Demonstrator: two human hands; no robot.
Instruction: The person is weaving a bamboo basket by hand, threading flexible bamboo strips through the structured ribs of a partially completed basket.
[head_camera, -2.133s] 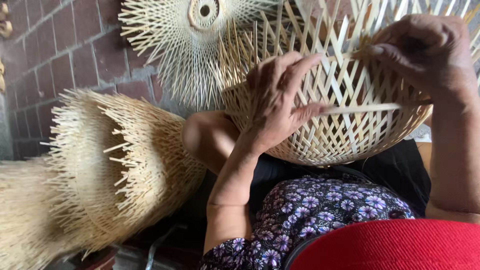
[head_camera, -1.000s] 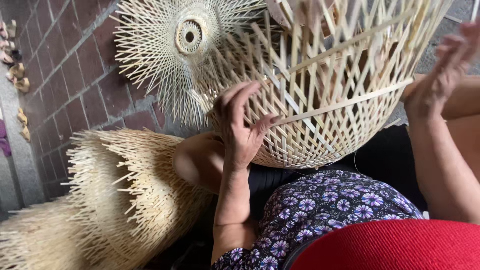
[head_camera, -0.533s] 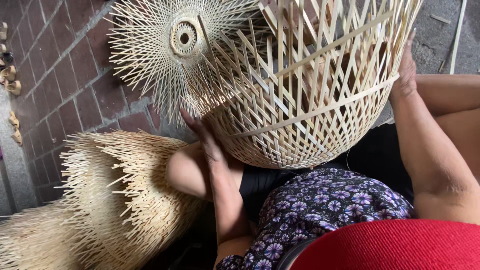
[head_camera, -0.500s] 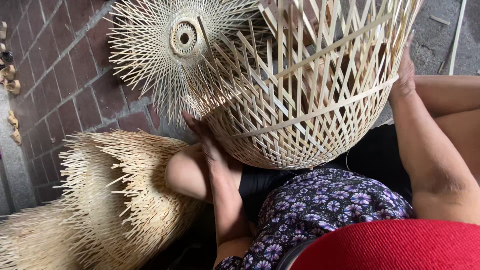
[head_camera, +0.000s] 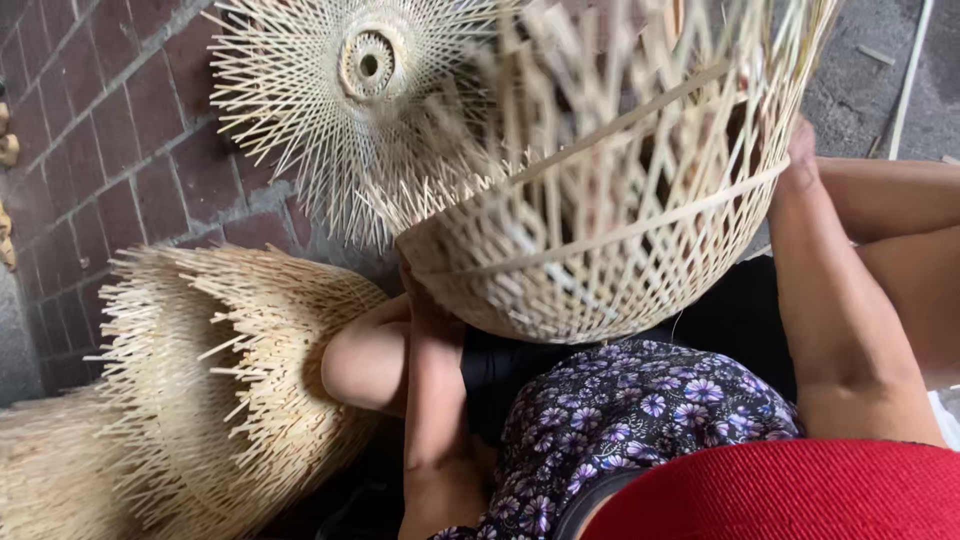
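Note:
An open-weave bamboo basket (head_camera: 600, 250) with loose splint ends pointing up sits tilted over my lap, blurred by motion. My left hand (head_camera: 418, 300) reaches under its lower left edge; only the wrist and the heel of the hand show, the fingers are hidden behind the weave. My right hand (head_camera: 800, 160) presses against the basket's right side, with its fingers hidden behind the rim. Both hands carry the basket between them.
A round woven bamboo disc (head_camera: 370, 70) with radiating splints lies on the red brick floor (head_camera: 110, 130) at the top left. A stack of unfinished bamboo baskets (head_camera: 230, 370) with bristling ends lies at the lower left. A thin bamboo strip (head_camera: 905, 80) lies on grey ground at the right.
The basket has been turned and tipped in my lap. My left hand slid from its front face down under the lower left edge; my right hand moved from the rim to the right side.

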